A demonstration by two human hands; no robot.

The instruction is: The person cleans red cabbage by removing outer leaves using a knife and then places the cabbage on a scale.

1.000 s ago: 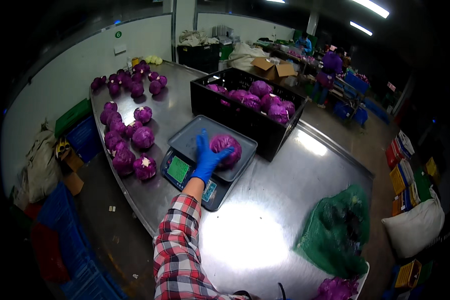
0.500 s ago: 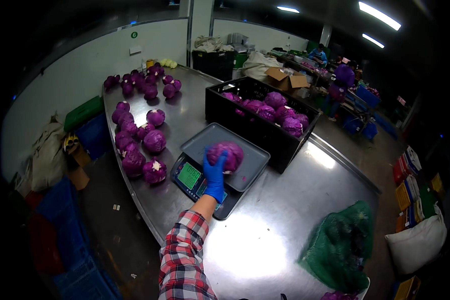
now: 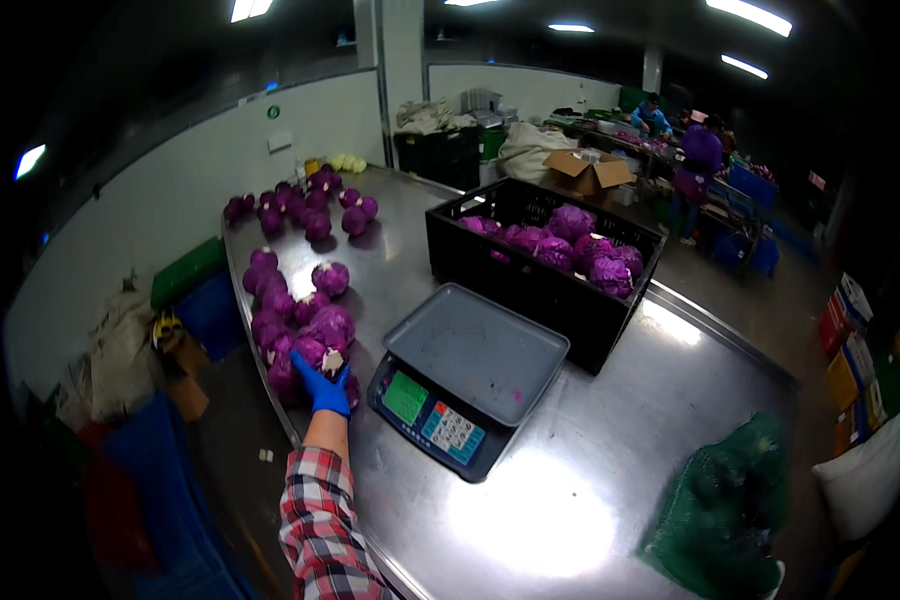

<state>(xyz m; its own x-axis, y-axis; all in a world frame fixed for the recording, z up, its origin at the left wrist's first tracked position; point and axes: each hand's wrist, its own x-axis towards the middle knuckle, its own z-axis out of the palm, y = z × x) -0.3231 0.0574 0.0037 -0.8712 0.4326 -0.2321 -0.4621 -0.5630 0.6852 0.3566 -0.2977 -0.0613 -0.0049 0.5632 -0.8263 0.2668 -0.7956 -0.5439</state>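
My left hand (image 3: 323, 388), in a blue glove, is at the near end of a group of red cabbages (image 3: 331, 278) on the left of the metal table. Its fingers curl round a red cabbage (image 3: 311, 350) whose pale cut stem faces up beside the thumb. Just right of the hand stands a digital scale (image 3: 446, 432) with a lit green display and a keypad. The scale's grey tray (image 3: 475, 350) bears only a small purple scrap. My right hand is out of view.
Behind the scale, a black crate (image 3: 530, 285) holds several red cabbages. More cabbages (image 3: 315, 200) lie at the table's far end. A green mesh bag (image 3: 720, 500) lies on the near right of the metal table (image 3: 410, 545). People work at far tables.
My left hand has moved left from the scale to the cabbage group. The cabbage it held over the tray is off the scale. The view has shifted a little.
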